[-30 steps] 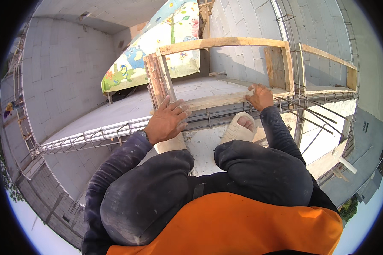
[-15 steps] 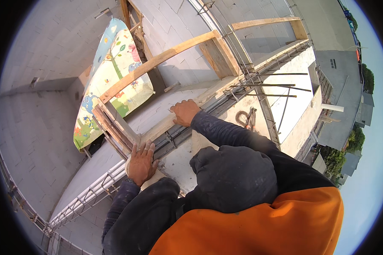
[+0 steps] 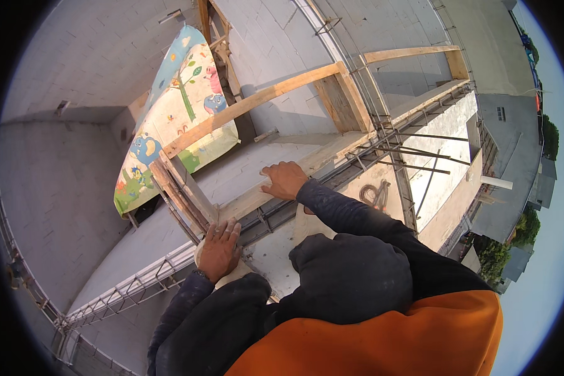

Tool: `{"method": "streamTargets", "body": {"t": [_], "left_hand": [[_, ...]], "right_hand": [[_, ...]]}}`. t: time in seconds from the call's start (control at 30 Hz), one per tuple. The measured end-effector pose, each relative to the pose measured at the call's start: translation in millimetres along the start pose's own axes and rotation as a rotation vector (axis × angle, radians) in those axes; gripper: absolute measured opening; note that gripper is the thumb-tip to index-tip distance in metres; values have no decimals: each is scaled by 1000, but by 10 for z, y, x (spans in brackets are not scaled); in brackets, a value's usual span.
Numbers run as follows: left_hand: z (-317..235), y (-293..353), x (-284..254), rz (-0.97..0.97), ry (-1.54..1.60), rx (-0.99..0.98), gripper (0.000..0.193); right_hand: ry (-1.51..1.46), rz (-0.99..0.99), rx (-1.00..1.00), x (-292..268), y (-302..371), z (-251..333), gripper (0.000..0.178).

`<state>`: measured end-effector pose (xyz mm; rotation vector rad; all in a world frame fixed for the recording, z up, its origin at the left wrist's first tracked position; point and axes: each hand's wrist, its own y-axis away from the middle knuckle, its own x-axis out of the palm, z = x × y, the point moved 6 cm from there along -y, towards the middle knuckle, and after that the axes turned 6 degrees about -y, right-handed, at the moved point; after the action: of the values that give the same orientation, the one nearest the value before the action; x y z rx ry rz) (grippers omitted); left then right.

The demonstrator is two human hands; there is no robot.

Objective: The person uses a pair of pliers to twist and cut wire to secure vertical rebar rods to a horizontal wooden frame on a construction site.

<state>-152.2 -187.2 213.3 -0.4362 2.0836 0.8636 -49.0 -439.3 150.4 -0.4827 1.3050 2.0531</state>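
Note:
My left hand [image 3: 219, 250] lies flat with its fingers out, at the near corner of a wooden frame [image 3: 250, 108]. Under its palm is a pale, rounded surface that it mostly hides. Farther up and to the right, my right hand [image 3: 284, 180] rests on the frame's lower plank [image 3: 247, 199]. Its fingers are bent and the thumb stands apart from them; nothing shows between them. Both hands touch the frame's near side. Short upright boards [image 3: 180, 188] rise just beyond the left hand.
Steel rebar cages [image 3: 150, 276] run along the wall tops, and loose bars [image 3: 420, 150] stick out at right. A curved metal tool with reddish parts [image 3: 376, 195] lies on the wall. A printed cartoon sheet [image 3: 175, 125] hangs beyond the frame. Far right are roofs and trees [image 3: 492, 254].
The whole view has shifted, so the scene sits lower and farther right. Both hands keep nearly the same places on the frame. The right thumb shows more clearly apart from its fingers.

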Motion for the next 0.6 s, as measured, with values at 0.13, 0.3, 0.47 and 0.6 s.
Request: {"method": "streamTargets", "body": {"t": [0.13,0.3,0.47,0.6], "left_hand": [[28,32,8,-9,48,-7,66],[38,30,12,-7,27,-5,67],[40,28,15,-15,16,30,66],[43,43,-4,-56,26,34,64]], "right_hand": [[12,-289,-173,-39,-61,67,75],[116,214,27,309,-113,-147,97],[145,406,57,332,-88,-199,101],[113,373,39,294,-95,-195,103]]}}
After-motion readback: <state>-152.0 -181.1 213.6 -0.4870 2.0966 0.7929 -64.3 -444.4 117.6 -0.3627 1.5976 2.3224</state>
